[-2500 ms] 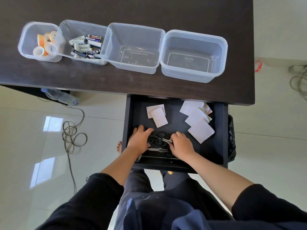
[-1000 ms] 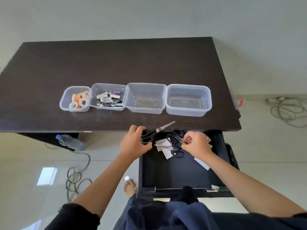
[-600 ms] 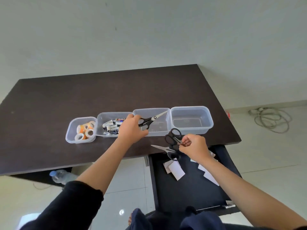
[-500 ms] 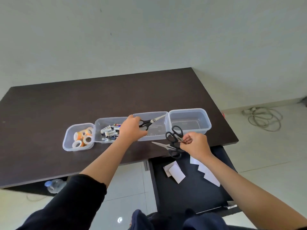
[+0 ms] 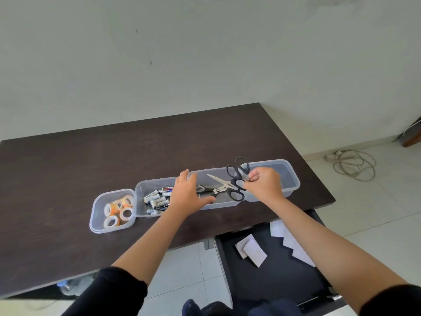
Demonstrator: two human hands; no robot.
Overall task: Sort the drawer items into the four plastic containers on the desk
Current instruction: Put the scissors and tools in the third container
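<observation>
1. Where the desk (image 5: 68,169) fills the view, four tubs stand in a row on it; the third tub (image 5: 218,202) is the landmark.
2. Drawer (image 5: 280,277) below the third tub, pulled out; paper slips (image 5: 251,250) lie inside.
3. Fourth tub (image 5: 290,176) touches the third's right side.
4. Battery tub (image 5: 142,188) on its left; tape tub (image 5: 95,215) beyond that.
5. Right hand (image 5: 264,184) over the third tub's right end, fingers curled, gripping black scissors (image 5: 235,179).
6. Left hand (image 5: 188,197) at its left end, fingers straight, holding nothing.
7. Loose scissors (image 5: 215,189) inside the third tub.
</observation>
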